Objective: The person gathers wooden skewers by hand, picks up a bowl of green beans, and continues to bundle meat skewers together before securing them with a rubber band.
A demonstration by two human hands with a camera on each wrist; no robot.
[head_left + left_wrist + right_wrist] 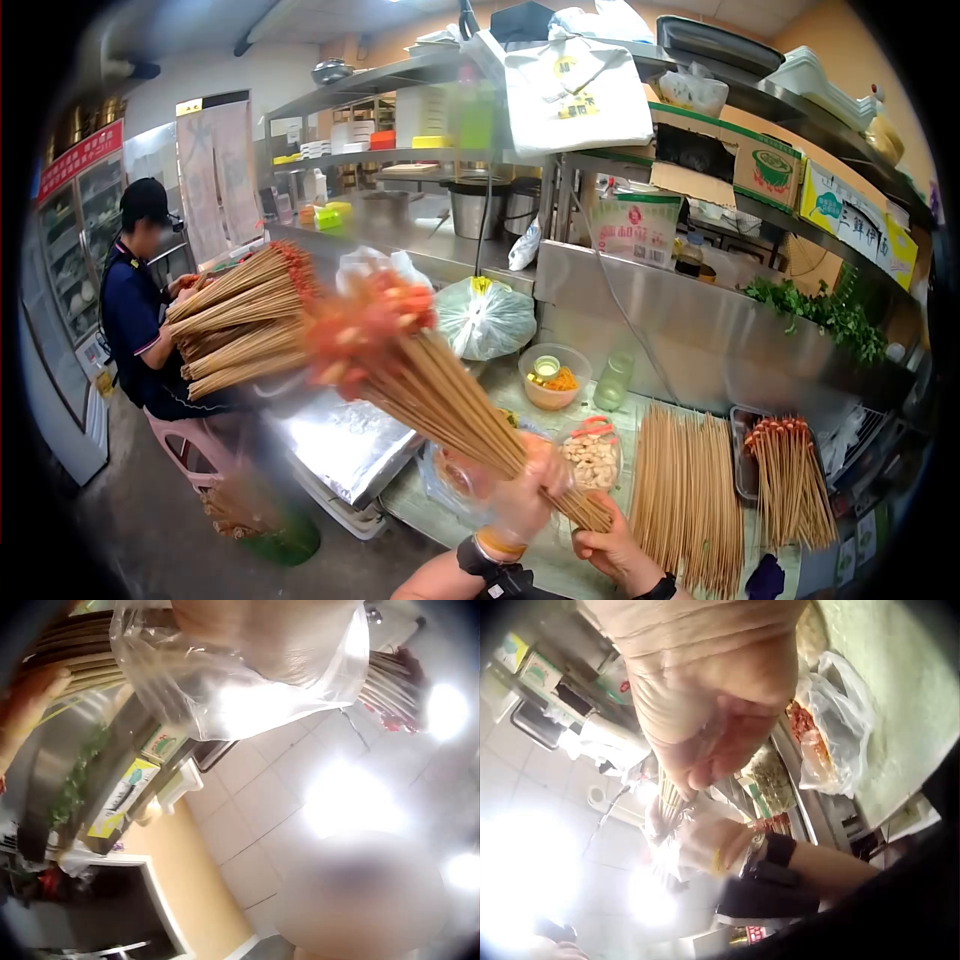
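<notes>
Two hands hold one thick bundle of thin tan skewers with blurred red tips [455,395], raised to the left of our landmark, a broad row of pale wooden sticks [685,490]. Our left hand [525,490], in a clear plastic glove, is clenched round the lower shafts. Our right hand [612,548] lies nearer the row, its fingers curled about the butt ends. The bundle's long axis slants from those fingers up and away leftward, red heads farthest from the row. Just left of the row we see a clear tub of whitish pieces [590,460]; right of it, a smaller red-tipped batch [795,490].
</notes>
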